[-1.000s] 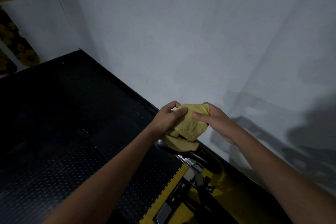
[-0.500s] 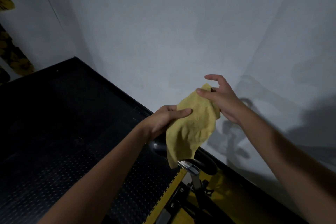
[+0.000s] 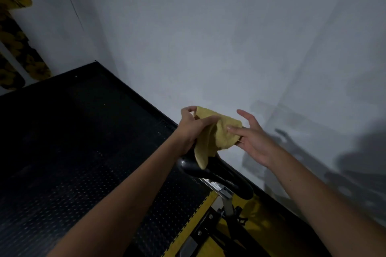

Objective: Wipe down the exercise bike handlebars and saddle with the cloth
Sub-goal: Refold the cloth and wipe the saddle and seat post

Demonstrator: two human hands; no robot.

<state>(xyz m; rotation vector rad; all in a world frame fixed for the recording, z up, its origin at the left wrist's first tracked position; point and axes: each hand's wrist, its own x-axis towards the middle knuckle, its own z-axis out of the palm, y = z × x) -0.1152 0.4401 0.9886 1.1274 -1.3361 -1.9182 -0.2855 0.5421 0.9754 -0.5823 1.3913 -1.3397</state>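
While the yellow cloth (image 3: 211, 135) hangs above the black saddle (image 3: 211, 170), its lower corner drapes onto or just over the saddle's wide end; contact cannot be confirmed. The left hand (image 3: 191, 125) grips the cloth's upper left edge, fingers curled round the fabric. The right hand (image 3: 253, 142) is relaxed, its straight fingers (image 3: 234, 130) touching the cloth's right side without closing on it. The cloth appears light, soft and limp; it will likely fold and slip unless bunched into the palm or spread flat under the hand. The saddle looks smooth and stiff, mounted on a post (image 3: 227, 206). Left lies a black studded floor (image 3: 73, 152); beyond rises a grey wall (image 3: 208, 48). The handlebars are not visible.
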